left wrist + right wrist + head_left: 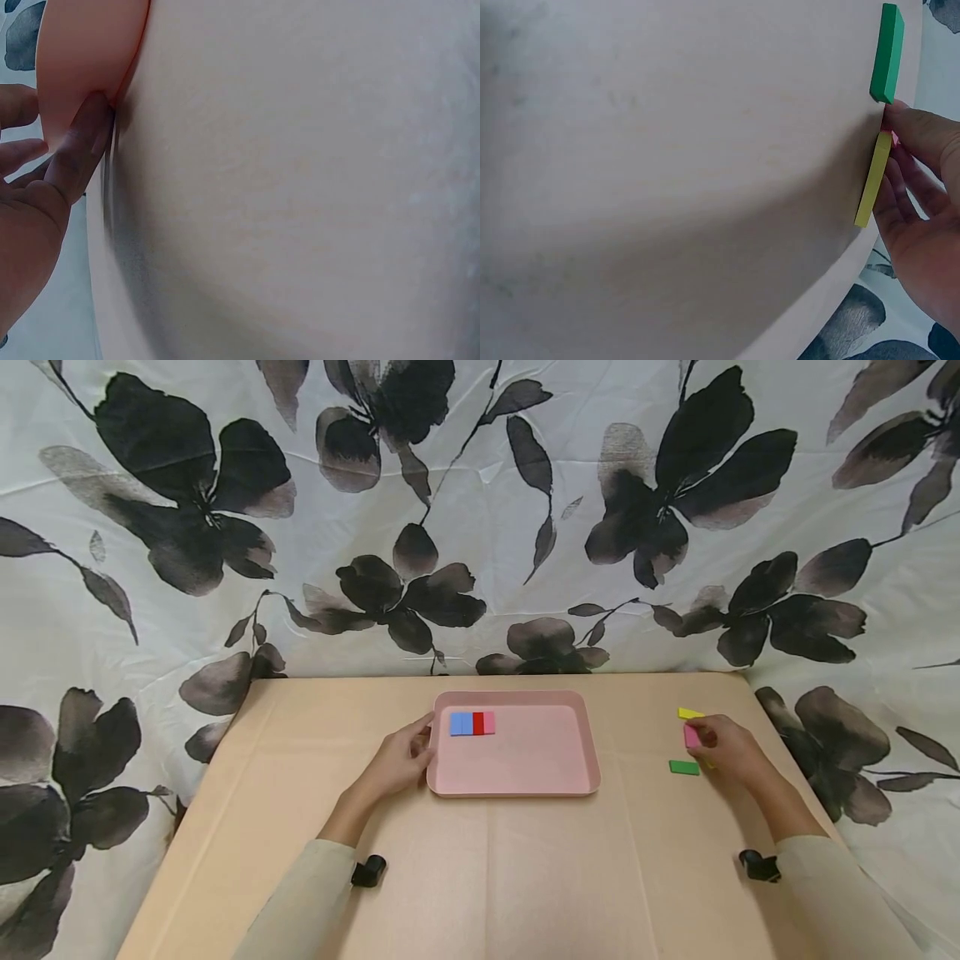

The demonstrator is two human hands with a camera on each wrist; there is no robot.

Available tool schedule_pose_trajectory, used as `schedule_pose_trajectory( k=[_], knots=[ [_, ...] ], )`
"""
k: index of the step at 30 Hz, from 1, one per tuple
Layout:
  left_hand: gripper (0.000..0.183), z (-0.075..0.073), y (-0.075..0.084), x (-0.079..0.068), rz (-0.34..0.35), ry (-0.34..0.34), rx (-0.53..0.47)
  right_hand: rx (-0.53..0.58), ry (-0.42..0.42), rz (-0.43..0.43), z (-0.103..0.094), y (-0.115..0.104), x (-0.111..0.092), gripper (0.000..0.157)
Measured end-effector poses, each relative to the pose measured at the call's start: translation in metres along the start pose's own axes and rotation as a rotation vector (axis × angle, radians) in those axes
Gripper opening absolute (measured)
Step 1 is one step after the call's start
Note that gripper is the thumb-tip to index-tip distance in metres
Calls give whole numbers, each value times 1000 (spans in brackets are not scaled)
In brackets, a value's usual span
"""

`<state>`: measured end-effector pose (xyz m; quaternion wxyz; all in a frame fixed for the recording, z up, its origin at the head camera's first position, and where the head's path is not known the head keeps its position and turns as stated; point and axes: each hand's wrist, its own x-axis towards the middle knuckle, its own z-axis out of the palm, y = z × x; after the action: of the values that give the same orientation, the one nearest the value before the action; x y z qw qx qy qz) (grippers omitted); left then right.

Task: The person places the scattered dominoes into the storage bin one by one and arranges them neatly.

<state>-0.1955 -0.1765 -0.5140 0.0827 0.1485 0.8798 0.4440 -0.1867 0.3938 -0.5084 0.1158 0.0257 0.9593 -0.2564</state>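
My left hand (401, 756) grips the left rim of a pink rectangular tray (536, 760), its thumb (79, 146) against the tray's side in the left wrist view. Inside the tray, near the upper left corner, blue tiles (461, 724), a red tile (478, 723) and a pink tile (490, 722) stand side by side in a row. On the right of the table my right hand (729, 747) pinches a bright pink block (692, 737) between thumb and fingers. A green block (684, 767) lies just nearer, a yellow one (690, 713) just beyond. More yellow shows under the hand.
The table (525, 877) is light wood-coloured, its far edge meeting a white cloth (525, 635) printed with dark flowers. Black wrist cameras (369, 871) sit by both sleeves. Table surface lies between the tray and the blocks on the right.
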Motion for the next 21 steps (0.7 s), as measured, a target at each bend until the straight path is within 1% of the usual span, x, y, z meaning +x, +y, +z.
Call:
schedule_pose_trajectory(
  k=[7, 11, 17, 21],
  knots=[
    [67, 1, 0, 0, 4, -1, -5, -19, 9, -34, 1, 2, 0, 52],
    [67, 1, -1, 0, 6, 0, -4, -18, 14, -39, 1, 2, 1, 50],
    [67, 0, -2, -1, 6, 7, 2, -20, 15, -46, 2, 0, 2, 51],
    [67, 1, -2, 0, 11, 1, 0, -7, 13, -40, 2, -6, -1, 54]
  ],
)
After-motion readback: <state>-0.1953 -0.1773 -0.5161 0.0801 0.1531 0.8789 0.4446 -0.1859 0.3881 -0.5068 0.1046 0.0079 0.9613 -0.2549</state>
